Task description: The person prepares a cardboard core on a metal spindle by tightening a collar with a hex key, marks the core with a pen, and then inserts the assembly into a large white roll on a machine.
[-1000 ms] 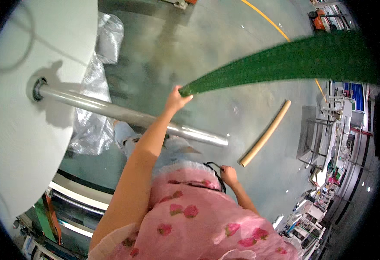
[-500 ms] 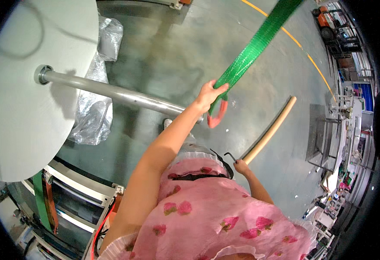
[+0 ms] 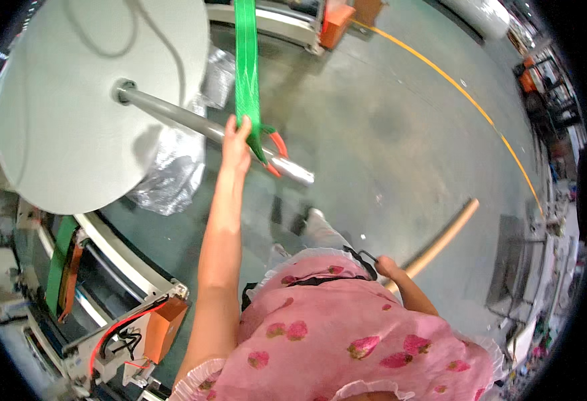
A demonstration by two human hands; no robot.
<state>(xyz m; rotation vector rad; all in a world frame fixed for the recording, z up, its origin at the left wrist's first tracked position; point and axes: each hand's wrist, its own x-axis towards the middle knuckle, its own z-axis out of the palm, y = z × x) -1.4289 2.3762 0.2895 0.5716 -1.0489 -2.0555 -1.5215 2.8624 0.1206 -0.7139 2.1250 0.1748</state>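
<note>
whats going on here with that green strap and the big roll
A person in a pink top holds the lower end of a green lifting strap with the left hand, right beside the metal shaft that sticks out of a large white roll. The strap hangs from above. The right hand stays low by the waist, near a black handle.

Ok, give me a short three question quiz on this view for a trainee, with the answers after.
1. True or false: the left hand grips the green strap.
2. What juts from the centre of the big white roll? A) a metal shaft B) a wooden broom C) a garden hose
3. Fill in: the orange line is painted on the ____.

Key:
1. True
2. A, the metal shaft
3. Floor
</note>
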